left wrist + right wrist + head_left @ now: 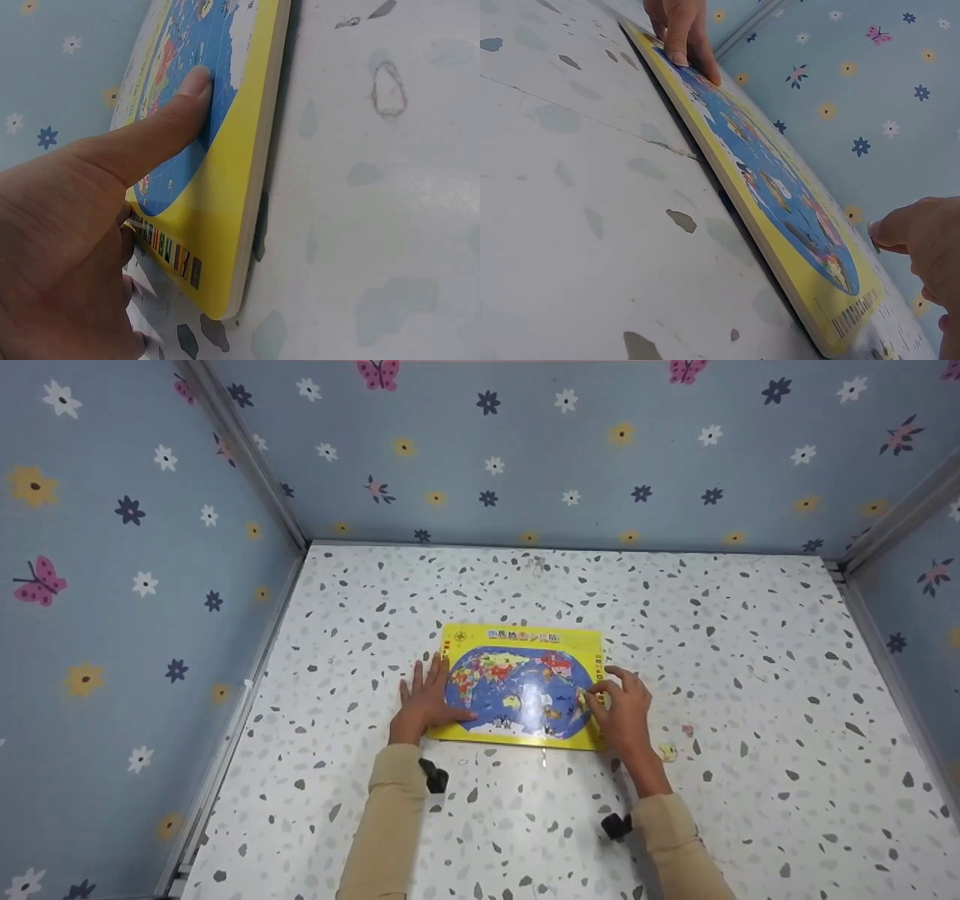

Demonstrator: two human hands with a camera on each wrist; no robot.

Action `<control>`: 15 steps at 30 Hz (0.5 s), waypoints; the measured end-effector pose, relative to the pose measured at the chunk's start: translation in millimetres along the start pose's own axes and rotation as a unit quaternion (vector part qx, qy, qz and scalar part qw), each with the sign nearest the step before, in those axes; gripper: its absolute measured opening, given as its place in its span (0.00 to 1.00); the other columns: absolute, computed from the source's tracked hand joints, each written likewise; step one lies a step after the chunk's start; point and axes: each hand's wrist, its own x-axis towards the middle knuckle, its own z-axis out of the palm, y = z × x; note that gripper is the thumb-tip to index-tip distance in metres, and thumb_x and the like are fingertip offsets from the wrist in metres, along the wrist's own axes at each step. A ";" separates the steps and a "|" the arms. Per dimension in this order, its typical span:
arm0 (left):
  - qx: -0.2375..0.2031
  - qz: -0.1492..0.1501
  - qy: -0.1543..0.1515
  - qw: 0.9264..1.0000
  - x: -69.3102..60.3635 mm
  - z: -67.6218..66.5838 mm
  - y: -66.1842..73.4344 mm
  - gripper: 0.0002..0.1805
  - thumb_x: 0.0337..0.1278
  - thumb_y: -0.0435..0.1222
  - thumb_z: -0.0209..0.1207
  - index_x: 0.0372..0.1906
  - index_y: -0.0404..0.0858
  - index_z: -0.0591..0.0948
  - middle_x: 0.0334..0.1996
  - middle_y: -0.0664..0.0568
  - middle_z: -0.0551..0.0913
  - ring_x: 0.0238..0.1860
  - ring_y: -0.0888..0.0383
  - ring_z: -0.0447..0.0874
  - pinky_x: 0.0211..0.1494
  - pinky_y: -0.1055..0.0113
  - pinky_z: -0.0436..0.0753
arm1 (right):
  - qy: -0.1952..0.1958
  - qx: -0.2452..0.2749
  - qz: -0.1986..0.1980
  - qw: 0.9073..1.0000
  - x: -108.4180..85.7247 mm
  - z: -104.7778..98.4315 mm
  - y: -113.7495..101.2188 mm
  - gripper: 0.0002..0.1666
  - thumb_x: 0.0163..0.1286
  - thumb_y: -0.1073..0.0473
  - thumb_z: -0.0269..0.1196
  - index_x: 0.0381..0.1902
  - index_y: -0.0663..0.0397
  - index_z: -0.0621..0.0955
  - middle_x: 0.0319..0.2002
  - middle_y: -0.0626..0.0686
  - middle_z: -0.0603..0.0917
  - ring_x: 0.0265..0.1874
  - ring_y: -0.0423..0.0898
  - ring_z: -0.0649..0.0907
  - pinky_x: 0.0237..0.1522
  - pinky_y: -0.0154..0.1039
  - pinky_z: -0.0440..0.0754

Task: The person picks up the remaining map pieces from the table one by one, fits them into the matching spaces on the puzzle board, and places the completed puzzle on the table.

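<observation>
A yellow-bordered world map puzzle board (525, 737) lies flat on the speckled table, its blue oval map facing up. My left hand (426, 705) rests at the board's left edge, fingers spread and the straight thumb (161, 127) pressing on the map's lower left. Over the right edge, my right hand (628, 716) pinches a small thin puzzle piece (874, 238) between thumb and forefinger, seen nearly edge-on in the right wrist view. What is printed on that piece cannot be made out.
Right of the board, near my right wrist, lie a small yellowish piece (667, 751) and a small reddish piece (688, 730). Flower-patterned blue panels (525, 450) wall the table (765, 675) at the back and both sides.
</observation>
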 end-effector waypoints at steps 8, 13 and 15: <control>0.001 0.007 0.002 1.000 0.8 -0.1 -1.2 0.67 0.38 0.60 0.69 0.77 0.46 0.39 0.78 0.54 0.32 0.76 0.46 0.22 0.75 0.41 0.28 | -0.007 -0.010 0.015 1.000 12.2 6.9 -4.2 0.09 0.63 0.54 0.66 0.34 0.54 0.84 0.62 0.54 0.73 0.67 0.55 0.66 0.71 0.57 0.54; 0.002 0.003 0.000 1.000 1.0 0.1 -0.3 0.67 0.38 0.61 0.69 0.77 0.46 0.38 0.78 0.54 0.31 0.76 0.47 0.21 0.75 0.42 0.28 | -0.023 -0.020 0.032 0.999 18.0 12.4 -5.4 0.08 0.64 0.54 0.66 0.33 0.52 0.84 0.63 0.54 0.72 0.67 0.55 0.65 0.72 0.57 0.53; 0.000 0.001 0.001 1.000 1.1 0.5 -0.6 0.68 0.38 0.61 0.69 0.77 0.46 0.38 0.77 0.54 0.31 0.76 0.47 0.21 0.75 0.42 0.27 | -0.028 -0.026 0.033 0.999 20.0 15.3 -6.0 0.07 0.63 0.54 0.66 0.32 0.52 0.83 0.63 0.54 0.72 0.68 0.55 0.65 0.72 0.58 0.51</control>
